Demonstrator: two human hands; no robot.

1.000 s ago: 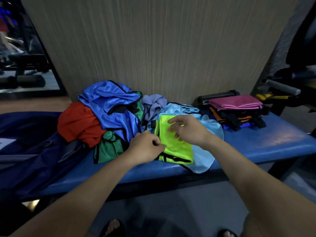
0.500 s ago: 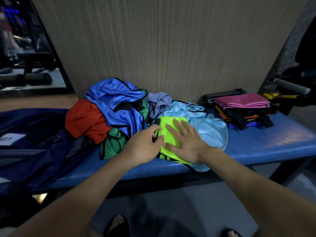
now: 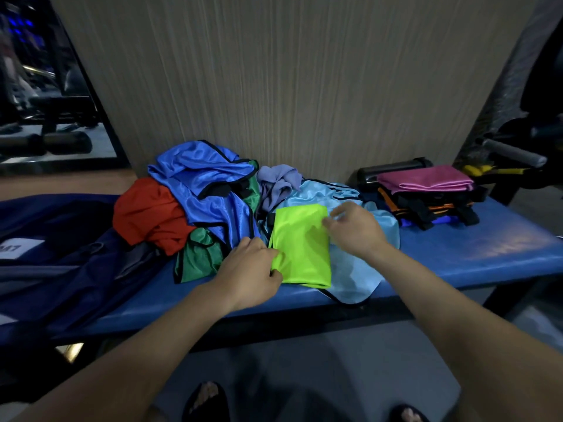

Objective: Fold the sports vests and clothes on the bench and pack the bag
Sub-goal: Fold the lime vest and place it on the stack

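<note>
The neon-green vest [image 3: 300,248], at the centre of the frame on the light-blue garment [image 3: 356,269] and the blue surface [image 3: 487,251], is now folded into a compact rectangle. Half a second ago it was pressed flat by the right hand [image 3: 355,229]; that hand is now lifted, fingers loosely curled at the right edge. The left edge is pinched by the left hand [image 3: 253,269]. This fold appears complete; the unfolded pile [image 3: 195,202] and navy bag [image 3: 61,254] at left remain.

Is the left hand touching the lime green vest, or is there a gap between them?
Touching. In the head view the left hand pinches the lime green vest at its left edge, and the fabric bunches at the fingertips.
</note>
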